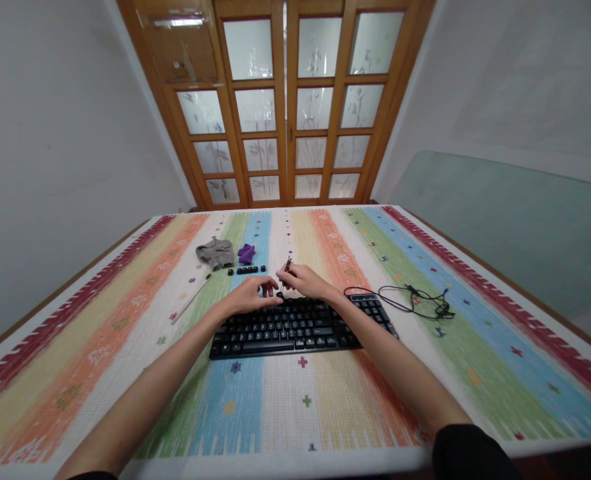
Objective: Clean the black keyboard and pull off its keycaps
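Note:
A black keyboard [275,327] lies in front of me on the striped tablecloth. My left hand [253,293] rests over its upper left edge, fingers curled but apart, with the thumb low near the top row. By that thumb tip is a small black keycap [280,294]; whether the thumb touches it I cannot tell. My right hand [303,280] is closed in a pinch on a slim dark tool with thin prongs [288,264], tilted above the keyboard's back edge. Behind the left hand, several loose black keycaps [248,270] stand in a row.
Beyond the keycaps lie a grey cloth [215,253] and a purple cloth [246,253]. A thin white stick with a dark tip [191,300] is on the left. The keyboard's black cable [425,303] is coiled on the right. Wooden glazed doors [285,133] stand behind the table.

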The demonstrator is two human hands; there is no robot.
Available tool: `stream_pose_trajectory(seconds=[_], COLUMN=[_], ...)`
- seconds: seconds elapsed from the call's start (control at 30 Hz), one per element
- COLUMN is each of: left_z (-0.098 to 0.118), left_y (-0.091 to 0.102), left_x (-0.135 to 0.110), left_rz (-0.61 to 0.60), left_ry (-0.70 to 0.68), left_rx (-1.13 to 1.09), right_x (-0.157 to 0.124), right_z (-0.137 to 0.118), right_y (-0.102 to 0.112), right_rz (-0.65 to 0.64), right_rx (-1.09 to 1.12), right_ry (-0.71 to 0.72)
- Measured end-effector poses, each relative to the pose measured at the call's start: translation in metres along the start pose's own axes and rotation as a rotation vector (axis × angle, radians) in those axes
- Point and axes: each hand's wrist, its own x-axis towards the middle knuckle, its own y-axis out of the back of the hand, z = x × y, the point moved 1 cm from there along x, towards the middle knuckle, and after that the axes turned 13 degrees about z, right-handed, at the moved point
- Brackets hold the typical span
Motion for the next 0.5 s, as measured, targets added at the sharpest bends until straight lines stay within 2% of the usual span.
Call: stream_pose_trajectory(seconds=[0.2, 0.33, 0.5], left_z=[0.0, -0.009, -0.018], left_y=[-0.004, -0.007, -0.006], left_x=[0.002, 0.0, -0.001], left_rz=[-0.071, -0.043, 0.017], left_ry=[0.052, 0.12, 0.173], left_rx=[-0.227, -0.342, -0.281], right_x=[0.0, -0.001, -0.002], right_z=[-0.006, -0.005, -0.004], right_y=[0.001, 0.004, 0.005], right_rz=[-0.001, -0.015, 0.005], right_rx=[0.036, 0.102, 0.076], right_ry=[0.022, 0.014, 0.008])
